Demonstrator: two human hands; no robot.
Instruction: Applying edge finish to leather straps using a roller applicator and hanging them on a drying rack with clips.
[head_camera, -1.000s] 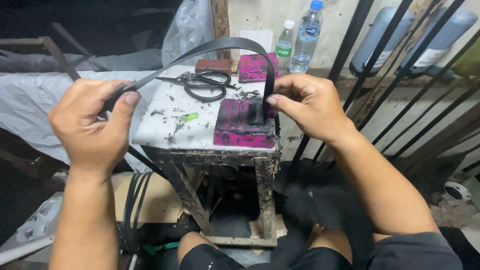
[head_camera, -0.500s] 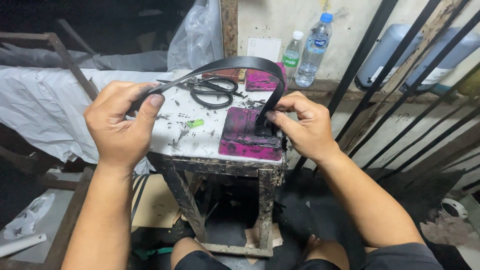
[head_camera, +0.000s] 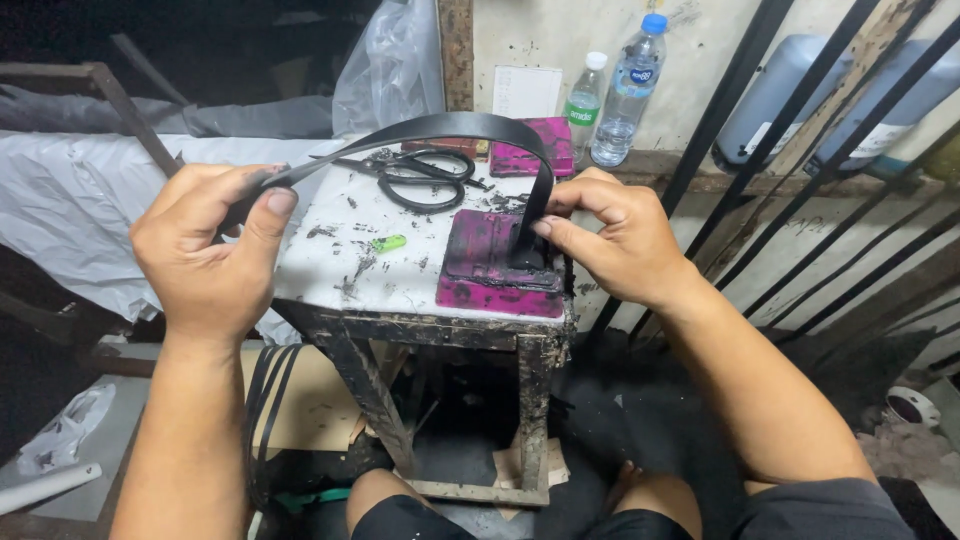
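Observation:
A long black strap (head_camera: 450, 127) arcs over a small white-topped stand (head_camera: 340, 265). My left hand (head_camera: 210, 250) pinches its left end at the stand's left edge. My right hand (head_camera: 620, 235) pinches the strap's other end and presses it down onto a magenta-stained block (head_camera: 480, 270) at the stand's near right corner. Black scissors (head_camera: 420, 175) lie at the back of the top, beside a second magenta block (head_camera: 515, 160). A small green bit (head_camera: 389, 243) lies in the middle.
Two plastic bottles (head_camera: 625, 95) stand on a ledge against the wall behind the stand. Black metal bars (head_camera: 800, 160) slant across the right. White plastic sheeting (head_camera: 70, 220) covers a surface on the left. More black straps (head_camera: 265, 400) hang under the stand.
The view has shifted a little between frames. My hands keep the same hold on the strap, its right end staying pressed on the magenta block.

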